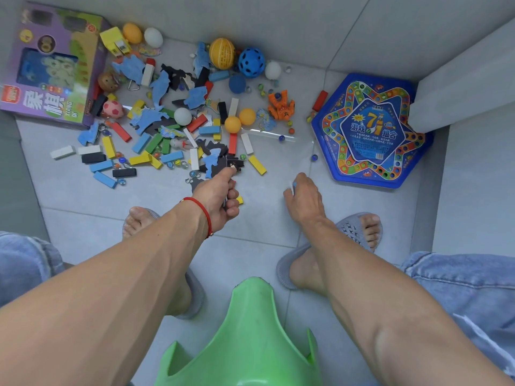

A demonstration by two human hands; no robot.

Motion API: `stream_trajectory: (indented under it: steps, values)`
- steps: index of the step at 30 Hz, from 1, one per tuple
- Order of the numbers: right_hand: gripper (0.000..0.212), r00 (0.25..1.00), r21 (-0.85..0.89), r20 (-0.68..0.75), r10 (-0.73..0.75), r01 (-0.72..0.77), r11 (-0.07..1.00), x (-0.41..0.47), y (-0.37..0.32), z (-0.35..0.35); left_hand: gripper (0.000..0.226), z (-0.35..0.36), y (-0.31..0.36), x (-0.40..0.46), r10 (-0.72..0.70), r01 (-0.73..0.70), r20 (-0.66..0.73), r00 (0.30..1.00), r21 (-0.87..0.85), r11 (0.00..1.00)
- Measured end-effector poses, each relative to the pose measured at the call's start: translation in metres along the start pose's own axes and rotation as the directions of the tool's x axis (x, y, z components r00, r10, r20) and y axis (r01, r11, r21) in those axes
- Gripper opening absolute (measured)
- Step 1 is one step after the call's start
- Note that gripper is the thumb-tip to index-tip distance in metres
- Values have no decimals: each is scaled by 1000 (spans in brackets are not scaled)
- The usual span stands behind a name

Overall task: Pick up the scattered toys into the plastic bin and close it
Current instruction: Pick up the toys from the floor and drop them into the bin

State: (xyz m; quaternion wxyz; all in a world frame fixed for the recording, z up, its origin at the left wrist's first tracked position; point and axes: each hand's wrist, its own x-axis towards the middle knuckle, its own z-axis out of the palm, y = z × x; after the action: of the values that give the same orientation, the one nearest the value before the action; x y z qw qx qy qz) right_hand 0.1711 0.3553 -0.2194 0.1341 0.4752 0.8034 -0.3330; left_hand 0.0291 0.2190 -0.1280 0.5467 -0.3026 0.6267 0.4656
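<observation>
While L hand [220, 196] fingers pinch black pcs [232, 162], R hand [302, 195] pinches sth; purple box [55, 65] reads "XIANG".

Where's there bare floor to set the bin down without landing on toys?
Bare tile lies between the right hand and the blue hexagonal game board, and nearer, around the grey slippers. A marble sits at that patch's far edge. From the left hand to the purple box, blocks and balls crowd the floor.

Pale grey tiled floor [264, 29] with thin grout lines, a grey upholstered sofa corner [468, 87] at right
</observation>
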Motion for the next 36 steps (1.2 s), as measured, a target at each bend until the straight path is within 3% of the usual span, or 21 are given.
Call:
stream_trajectory:
  steps: [3, 6, 9, 14, 18, 20, 22, 23, 24, 26, 29, 33, 34, 36]
  values:
    - [21, 979, 159, -170, 115, -87, 983, 6, 1, -17, 37, 1, -2, 0, -2, 2, -2, 1000, 10, 1000]
    - [36, 960, 6, -281, 11, -10, 1000, 25, 2, -30, 38, 1, -2, -2, -8, 7, 2, 1000, 20, 1000]
    - [30, 968, -259, -224, -117, 56, 964, 50, 1, -28, 39, 0, -2, -5, -11, 11, 3, 1000, 20, 1000]
    - [32, 993, -391, -101, -64, 19, 920, 56, -18, -24, 38, -6, 1, -14, 17, -17, -26, 1000, 11, 1000]
    - [26, 995, -8, -92, 44, -45, 999, 40, -40, -16, 36, -14, 8, -18, 36, -38, -57, 998, -34, 999]
    - [20, 987, 246, -23, 157, -147, 958, 26, -60, -11, 34, -19, 15, -23, 54, -58, -62, 997, -58, 997]
    - [14, 938, 603, 217, 271, -347, 718, 7, -86, -13, 33, -28, 24, -32, 88, -92, -36, 995, -126, 988]
    - [12, 900, 709, 369, 231, -433, 557, -2, -99, -16, 32, -34, 30, -40, 111, -112, -15, 994, -178, 978]
    - [11, 868, 755, 474, 145, -486, 440, -10, -112, -20, 32, -41, 38, -51, 140, -135, 5, 990, -226, 965]
    - [20, 827, 789, 560, -47, -516, 334, -24, -140, -30, 34, -62, 53, -75, 203, -185, 23, 979, -316, 930]
    - [33, 821, 815, 541, -186, -456, 357, -49, -202, -40, 33, -107, 68, -118, 298, -258, -11, 954, -533, 806]
    - [24, 901, 836, 397, -174, -277, 473, -96, -307, -39, 31, -174, 82, -175, 401, -384, -144, 905, -685, 620]
    - [19, 887, 845, 406, -220, -273, 459, -116, -339, -35, 29, -198, 86, -192, 437, -452, -215, 873, -692, 563]
    - [15, 769, 840, 507, -390, -337, 426, -163, -404, -27, 24, -248, 91, -229, 469, -623, -427, 773, -649, 436]
